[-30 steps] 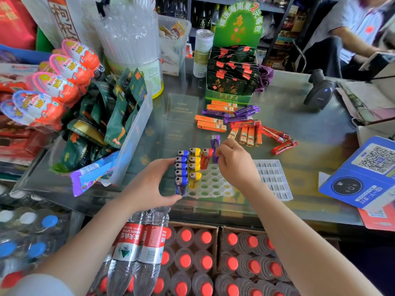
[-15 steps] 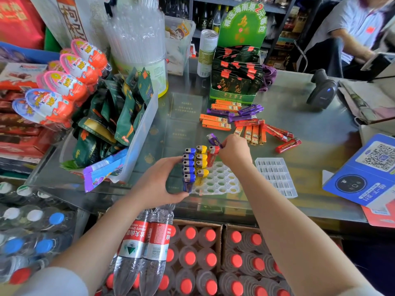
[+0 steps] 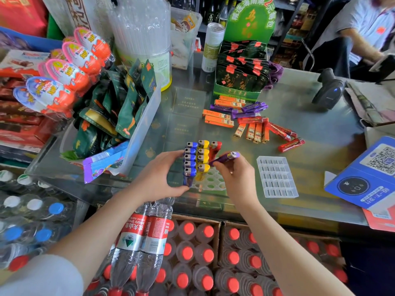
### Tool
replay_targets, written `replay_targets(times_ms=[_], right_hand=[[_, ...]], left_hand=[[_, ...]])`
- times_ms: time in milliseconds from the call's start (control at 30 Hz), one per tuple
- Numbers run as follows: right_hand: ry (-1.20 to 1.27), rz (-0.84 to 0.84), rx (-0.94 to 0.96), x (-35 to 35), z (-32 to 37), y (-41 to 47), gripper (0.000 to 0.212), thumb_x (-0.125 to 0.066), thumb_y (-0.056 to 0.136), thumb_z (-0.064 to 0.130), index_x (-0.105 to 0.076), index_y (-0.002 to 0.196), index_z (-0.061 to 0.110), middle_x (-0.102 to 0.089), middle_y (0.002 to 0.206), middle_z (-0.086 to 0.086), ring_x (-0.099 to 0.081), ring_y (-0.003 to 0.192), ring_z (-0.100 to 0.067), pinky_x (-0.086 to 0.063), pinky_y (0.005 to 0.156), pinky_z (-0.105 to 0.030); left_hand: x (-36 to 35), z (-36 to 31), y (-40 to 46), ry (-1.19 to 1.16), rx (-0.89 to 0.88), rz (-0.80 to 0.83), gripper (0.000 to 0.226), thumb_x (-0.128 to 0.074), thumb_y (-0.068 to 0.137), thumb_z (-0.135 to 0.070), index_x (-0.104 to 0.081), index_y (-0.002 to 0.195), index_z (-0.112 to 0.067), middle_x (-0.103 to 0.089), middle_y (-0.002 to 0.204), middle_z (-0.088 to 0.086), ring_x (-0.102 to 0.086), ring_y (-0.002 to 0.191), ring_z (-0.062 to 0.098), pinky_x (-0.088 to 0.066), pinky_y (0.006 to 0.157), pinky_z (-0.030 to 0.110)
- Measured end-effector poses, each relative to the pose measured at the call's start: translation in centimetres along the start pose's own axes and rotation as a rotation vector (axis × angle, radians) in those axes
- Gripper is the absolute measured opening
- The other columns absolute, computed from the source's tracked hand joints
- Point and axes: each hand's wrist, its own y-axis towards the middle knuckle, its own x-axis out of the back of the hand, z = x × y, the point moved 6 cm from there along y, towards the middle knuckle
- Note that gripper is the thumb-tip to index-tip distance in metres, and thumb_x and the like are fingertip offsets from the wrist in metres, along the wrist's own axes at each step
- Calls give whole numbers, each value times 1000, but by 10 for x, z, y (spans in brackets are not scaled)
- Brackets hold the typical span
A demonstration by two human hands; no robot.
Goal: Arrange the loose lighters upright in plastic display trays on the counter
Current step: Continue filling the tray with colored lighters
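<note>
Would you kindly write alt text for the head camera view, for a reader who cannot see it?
A person's right hand holds a purple lighter tilted over a clear display tray on a glass shop counter, while the left hand steadies the tray's edge. Blue, yellow and one red lighter stand upright in it; loose lighters and an empty tray lie beyond.

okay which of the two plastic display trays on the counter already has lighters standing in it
The tray with round holes between the hands, holding upright blue and yellow lighters. The clear tray with rectangular slots to its right holds none.
</note>
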Motion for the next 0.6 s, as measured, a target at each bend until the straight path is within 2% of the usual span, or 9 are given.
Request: replay_targets(times_ms=[133,233,433,600], right_hand=[[-203,52,59,-6,6,8,17,-65,83,19,-61,91,5,-63,86,-7,-51,70,-13,-33,55,-9],[-326,100,36,-10,12,13,20,-63,84,21,-59,96,6,-63,94,-8,-47,75,-16,-34,61,-25],[-320,41,-46,-11,10,8,18,-64,83,21,-61,94,8,-66,96,-9,-57,83,-25,-36,63,-27],[-474,94,25,-6,9,14,29,-61,84,33,-55,97,9,-63,99,-7,-57,89,-24,-47,67,-33]], left_hand=[[-1,-1,0,-16,15,3,74,-78,65,-33,-33,123,-43,-40,117,-23,-36,113,-3,-31,94,23],[-4,1,1,-58,16,13,66,-76,64,-37,-40,120,-42,-47,120,-21,-42,117,2,-36,97,29],[-4,-1,0,-84,37,-29,68,-78,64,-34,-39,119,-39,-46,117,-18,-43,114,4,-32,92,21],[-6,-7,4,-74,36,-22,63,-76,67,-29,-45,121,-35,-47,119,-15,-42,116,5,-32,94,24]])
